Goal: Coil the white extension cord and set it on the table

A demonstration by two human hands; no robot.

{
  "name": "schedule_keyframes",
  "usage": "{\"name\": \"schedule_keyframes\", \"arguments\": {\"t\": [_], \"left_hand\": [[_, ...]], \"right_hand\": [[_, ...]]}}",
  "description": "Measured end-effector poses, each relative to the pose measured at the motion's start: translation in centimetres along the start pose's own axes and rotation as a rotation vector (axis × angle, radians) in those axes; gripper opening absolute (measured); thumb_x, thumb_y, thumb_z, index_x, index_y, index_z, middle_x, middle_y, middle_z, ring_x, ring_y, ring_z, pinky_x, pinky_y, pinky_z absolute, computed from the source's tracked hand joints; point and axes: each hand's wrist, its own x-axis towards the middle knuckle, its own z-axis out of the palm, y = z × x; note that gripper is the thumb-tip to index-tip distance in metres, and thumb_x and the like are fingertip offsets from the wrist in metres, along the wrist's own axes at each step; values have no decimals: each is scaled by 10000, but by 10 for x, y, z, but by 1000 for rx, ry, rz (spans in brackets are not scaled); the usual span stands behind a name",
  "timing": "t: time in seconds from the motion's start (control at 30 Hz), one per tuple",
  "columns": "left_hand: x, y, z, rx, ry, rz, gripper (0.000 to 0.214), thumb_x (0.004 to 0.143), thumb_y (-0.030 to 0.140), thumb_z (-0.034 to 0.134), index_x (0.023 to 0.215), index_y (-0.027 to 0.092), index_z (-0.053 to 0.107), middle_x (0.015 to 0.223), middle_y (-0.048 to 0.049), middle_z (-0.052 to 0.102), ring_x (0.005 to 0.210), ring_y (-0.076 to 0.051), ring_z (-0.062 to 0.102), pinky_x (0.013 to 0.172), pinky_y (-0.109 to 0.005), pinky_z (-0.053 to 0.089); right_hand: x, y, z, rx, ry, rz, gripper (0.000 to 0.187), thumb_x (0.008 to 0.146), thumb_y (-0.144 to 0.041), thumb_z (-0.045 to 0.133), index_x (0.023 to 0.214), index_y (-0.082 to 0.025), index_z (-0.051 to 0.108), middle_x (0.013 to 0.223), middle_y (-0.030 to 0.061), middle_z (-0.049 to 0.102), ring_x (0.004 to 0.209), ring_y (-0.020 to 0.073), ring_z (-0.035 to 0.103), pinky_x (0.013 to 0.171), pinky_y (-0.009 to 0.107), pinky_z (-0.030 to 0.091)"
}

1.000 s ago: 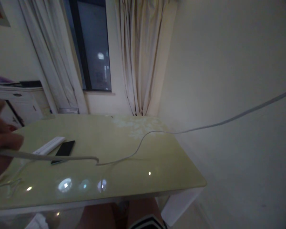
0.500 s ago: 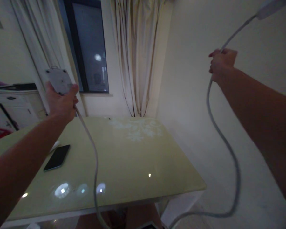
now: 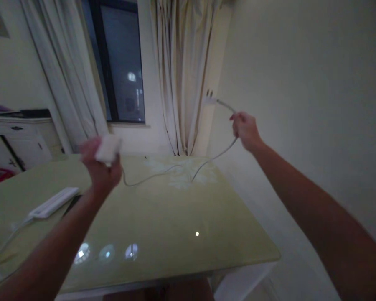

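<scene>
My left hand (image 3: 100,167), blurred, is raised over the left part of the table and closed round a white block-shaped extension socket (image 3: 109,148). A grey cable (image 3: 144,180) runs from it, dips over the tabletop and rises to my right hand (image 3: 246,129). That hand pinches the cable a short way behind a white plug (image 3: 210,99), whose prongs point up in front of the wall by the curtain. Below my left forearm lies a long white power strip (image 3: 54,202) with its own cord. A dark flat phone or tablet (image 3: 72,205) is partly hidden behind the forearm.
The glossy pale table (image 3: 163,221) reaches from below me to the window wall. A plain wall (image 3: 301,83) stands close on the right. Curtains (image 3: 181,75) frame a dark window (image 3: 122,62). A white cabinet (image 3: 19,138) is at the far left.
My right hand has swung forward, down and left, bringing the plug over the table's far right. My left hand has shifted right and lower. The cable now hangs over the tabletop.
</scene>
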Motion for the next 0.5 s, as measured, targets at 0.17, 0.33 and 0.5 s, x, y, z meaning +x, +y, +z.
{"name": "schedule_keyframes", "arguments": {"t": [0.17,0.33,0.5], "left_hand": [[-164,-5,36,254,-824,46,407,995,401,450,1337,249,609,1186,-123,670,1067,-282,608,950,-425,492],[-221,-12,61,275,-1094,221,604,931,63,402,1440,341,569,1418,-108,602,1223,-250,587,1052,-422,431],[-223,-22,66,232,-1207,12,1004,682,-41,452,1596,345,301,1529,-92,468,1369,-274,472,1128,-492,417]], "right_hand": [[-137,47,47,232,-192,231,336,943,-472,590,808,-166,620,515,-79,407,439,67,320,416,199,202],[-205,50,58,427,-236,427,369,895,-564,599,840,-201,563,525,-93,357,442,73,247,409,190,169],[-219,51,63,503,-343,463,328,917,-539,569,948,-212,570,545,-95,371,454,84,269,428,187,195]]}}
